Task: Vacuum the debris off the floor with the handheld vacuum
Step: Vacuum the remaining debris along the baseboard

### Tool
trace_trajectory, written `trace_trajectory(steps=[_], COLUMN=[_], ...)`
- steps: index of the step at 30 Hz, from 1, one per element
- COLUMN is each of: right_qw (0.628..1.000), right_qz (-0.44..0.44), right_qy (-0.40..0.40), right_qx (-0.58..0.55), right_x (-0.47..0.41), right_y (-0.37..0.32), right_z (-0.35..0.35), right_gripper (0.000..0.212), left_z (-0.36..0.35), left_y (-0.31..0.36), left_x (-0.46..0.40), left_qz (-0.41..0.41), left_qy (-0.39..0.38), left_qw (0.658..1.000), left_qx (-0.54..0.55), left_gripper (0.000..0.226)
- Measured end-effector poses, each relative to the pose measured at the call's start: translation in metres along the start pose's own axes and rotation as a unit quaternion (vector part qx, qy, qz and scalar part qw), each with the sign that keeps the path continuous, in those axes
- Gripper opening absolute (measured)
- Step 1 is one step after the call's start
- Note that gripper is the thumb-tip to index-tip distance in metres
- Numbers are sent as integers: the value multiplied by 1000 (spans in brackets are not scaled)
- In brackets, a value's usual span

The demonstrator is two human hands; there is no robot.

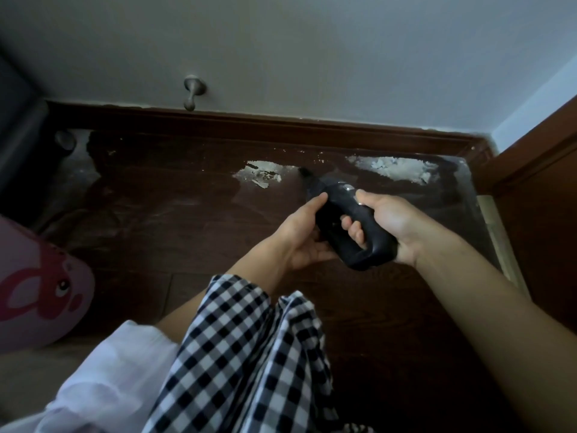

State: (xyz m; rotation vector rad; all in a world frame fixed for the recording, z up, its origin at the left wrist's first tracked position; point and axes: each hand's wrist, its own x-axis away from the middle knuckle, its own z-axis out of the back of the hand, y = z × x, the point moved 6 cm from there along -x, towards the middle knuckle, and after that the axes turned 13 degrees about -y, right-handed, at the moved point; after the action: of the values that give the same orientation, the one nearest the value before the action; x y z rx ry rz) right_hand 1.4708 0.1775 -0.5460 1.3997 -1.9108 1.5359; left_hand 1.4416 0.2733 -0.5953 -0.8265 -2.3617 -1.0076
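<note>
Both hands (pixel 390 223) on handheld vacuum (pixel 346 223)

My right hand (pixel 385 226) reaches forward on a bare, extended forearm, fingers curled through the loop handle of the black plastic handheld vacuum (pixel 346 226), thumb laid along its top. My left hand (pixel 301 237) comes in from below with the palm turned up, cupping the vacuum's underside, its index finger pressed against the body.
</note>
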Motion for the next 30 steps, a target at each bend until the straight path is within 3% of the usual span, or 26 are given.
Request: trace_trajectory(steps=[30], right_qw=[997], right_qz=[-21], right_qy=[-62], right_qx=[41], right_x=[-53], right_y=[0], right_z=[-71], right_gripper=[35], left_z=[62], left_y=[32], left_x=[39], left_qz=[-52], left_qy=[66], left_qw=[996], left_qx=[44], left_gripper=[38])
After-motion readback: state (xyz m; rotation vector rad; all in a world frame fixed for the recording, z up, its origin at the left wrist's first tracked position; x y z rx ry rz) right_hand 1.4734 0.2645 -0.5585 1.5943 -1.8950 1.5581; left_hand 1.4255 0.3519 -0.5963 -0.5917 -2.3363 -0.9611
